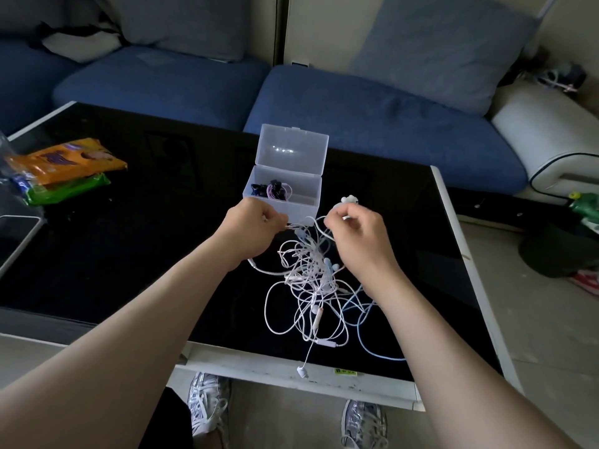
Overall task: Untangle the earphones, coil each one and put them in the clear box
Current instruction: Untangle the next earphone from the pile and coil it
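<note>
Near clear box (pixel 281 209), L fingers (pixel 275 219) & R fingers (pixel 339 216) each pinch top of earphones tangle (pixel 310 265).

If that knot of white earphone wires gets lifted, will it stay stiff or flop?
Probably floppy: the white earphone tangle sags in loose loops below the left hand and right hand, which pinch it. It would likely lift as one clump, since the strands cross many times. One earbud trails out to the table's white rim, so loose ends may swing.

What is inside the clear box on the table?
The clear box holds coiled earphones, one purple, one dark. Its translucent front wall hides the bottom.
</note>
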